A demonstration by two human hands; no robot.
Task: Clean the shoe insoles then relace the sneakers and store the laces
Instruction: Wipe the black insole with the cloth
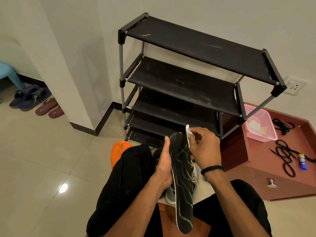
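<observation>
Insole (182, 178), black with pale wavy lines, held over the lap, toe end toward the rack. Left hand (165, 166) grips its left edge, fingers wrapped beneath, thumb on the rim. Right hand (203, 151) pinches a white wipe (188, 135) against the toe end's right edge. Step in hand, as I judge: cleaning insoles. Next move likely calls for strokes heelward with the left grip firm. Grey sneaker (172, 194) below. On the brown cabinet (256, 182): pink basket (261, 127) at the back edge, black laces (285, 156) loose, blue tube (302, 162), label unreadable.
</observation>
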